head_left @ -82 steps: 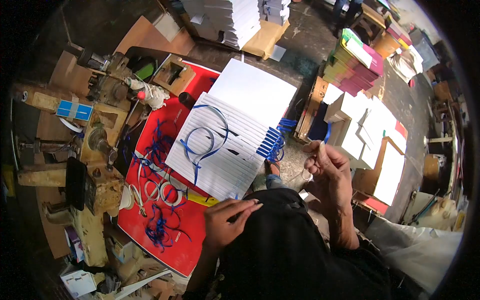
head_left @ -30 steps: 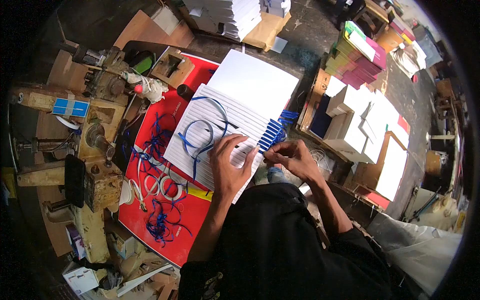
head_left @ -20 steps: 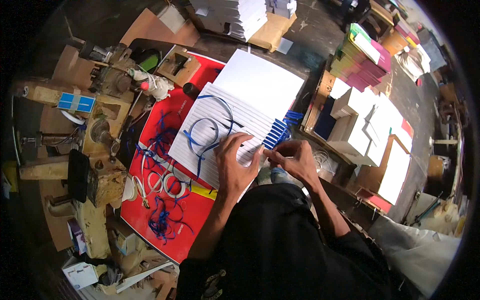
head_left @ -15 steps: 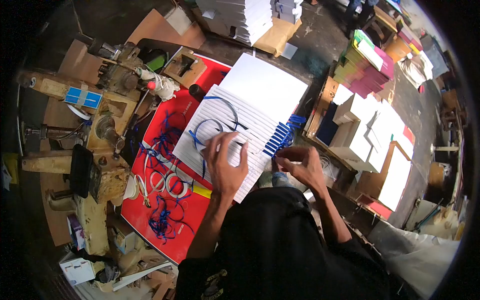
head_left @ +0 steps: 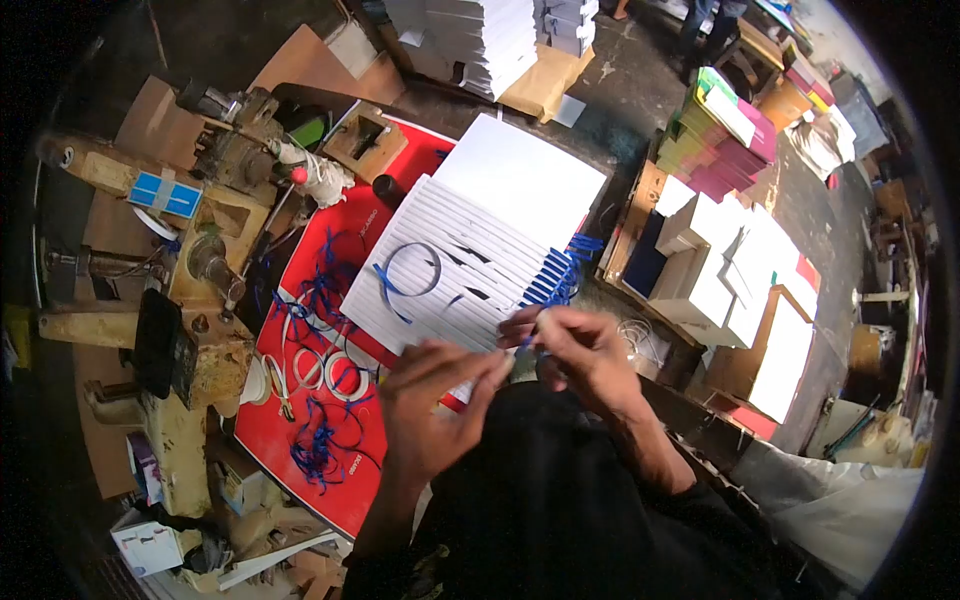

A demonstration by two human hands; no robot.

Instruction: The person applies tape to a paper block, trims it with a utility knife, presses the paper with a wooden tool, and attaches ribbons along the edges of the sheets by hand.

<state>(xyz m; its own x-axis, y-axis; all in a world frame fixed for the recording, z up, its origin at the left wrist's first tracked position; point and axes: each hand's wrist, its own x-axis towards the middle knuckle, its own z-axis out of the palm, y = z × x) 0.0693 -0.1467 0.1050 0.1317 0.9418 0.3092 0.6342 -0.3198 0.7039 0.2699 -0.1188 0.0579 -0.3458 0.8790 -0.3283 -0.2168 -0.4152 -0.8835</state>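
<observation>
A fanned stack of white paper sections [head_left: 400,262] lies on a red board [head_left: 345,495]. Blue ribbon ends [head_left: 548,278] stick out in a row along its right edge. My right hand [head_left: 590,360] pinches a bit of blue ribbon [head_left: 526,341] just below that row. Close against it, my left hand [head_left: 435,400] has thumb and fingers pressed together at the tips. It is blurred, and what sits between those fingertips is hidden. A loose loop of blue ribbon [head_left: 412,268] rests on the stack, left of both hands.
Tangled blue ribbon [head_left: 318,440] and white tape rolls [head_left: 348,374] lie on the red board. An old metal machine [head_left: 215,265] stands at left. Stacked white books [head_left: 705,265] are on a table to the right, with tall paper piles [head_left: 470,40] behind.
My left hand has come off the stack and moved right and down to meet my right hand. My right hand has shifted slightly left and down, fingertips now together on ribbon.
</observation>
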